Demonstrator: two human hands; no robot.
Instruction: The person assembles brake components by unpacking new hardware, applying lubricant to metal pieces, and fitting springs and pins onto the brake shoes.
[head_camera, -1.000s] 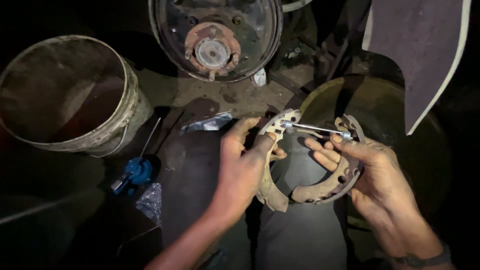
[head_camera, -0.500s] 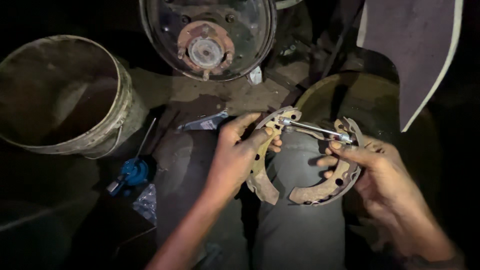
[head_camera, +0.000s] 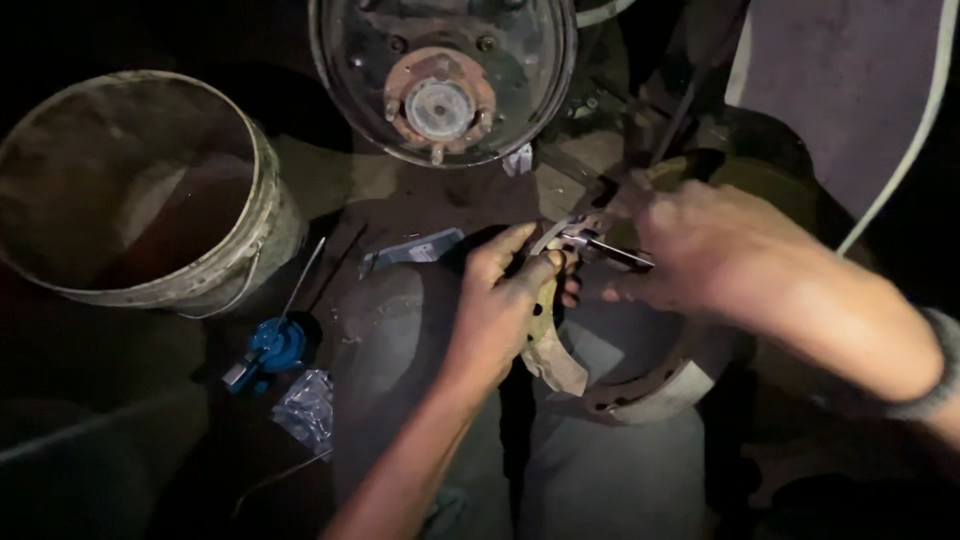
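My left hand (head_camera: 500, 300) grips the upper end of the left brake shoe (head_camera: 552, 352), a curved rusty piece held over my knees. My right hand (head_camera: 720, 250) reaches across from the right, its back towards the camera, fingers at the shiny metal strut (head_camera: 605, 250) that joins the tops of the two shoes. The right brake shoe (head_camera: 660, 395) curves below that hand and is partly hidden by it. Whether the right fingers close on the strut I cannot tell.
A rusty wheel hub with its backing plate (head_camera: 440, 100) stands ahead at top centre. A dirty bucket (head_camera: 140, 190) sits at the left. A blue-handled tool (head_camera: 270, 345) and a small plastic bag (head_camera: 305, 405) lie on the ground beside my left knee. A grey panel (head_camera: 850, 90) leans at top right.
My right hand has swung up and leftwards over the right shoe, now covering its top. The view has shifted closer. My left hand keeps its hold on the left shoe.
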